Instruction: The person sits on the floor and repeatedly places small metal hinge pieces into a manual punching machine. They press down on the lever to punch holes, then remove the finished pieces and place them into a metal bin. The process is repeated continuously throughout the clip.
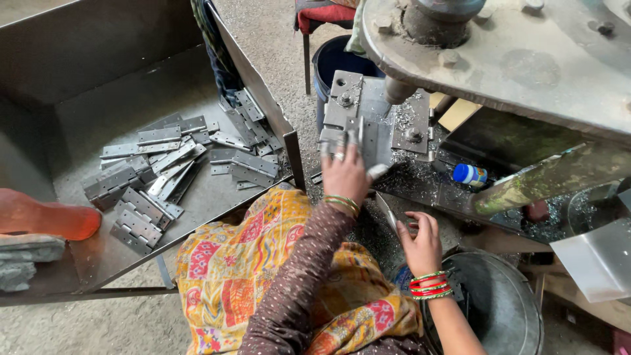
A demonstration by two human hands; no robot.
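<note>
Two hands busy, left hand (344, 172) gripping hinge (368, 141) on press bed, right hand (420, 242) clasping second hinge (393, 218) below

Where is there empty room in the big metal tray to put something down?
The grey sheet-metal tray is bare along its far side, between its back wall and the heap of flat steel hinges. The near right part is crowded with hinges. The near-left corner holds an orange object.

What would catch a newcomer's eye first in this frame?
Probably the heap of grey metal hinges in the steel tray at left. Next, the left hand holding a hinge on the press bed at centre, under the heavy machine head. The right hand grips another metal piece lower down.
</note>
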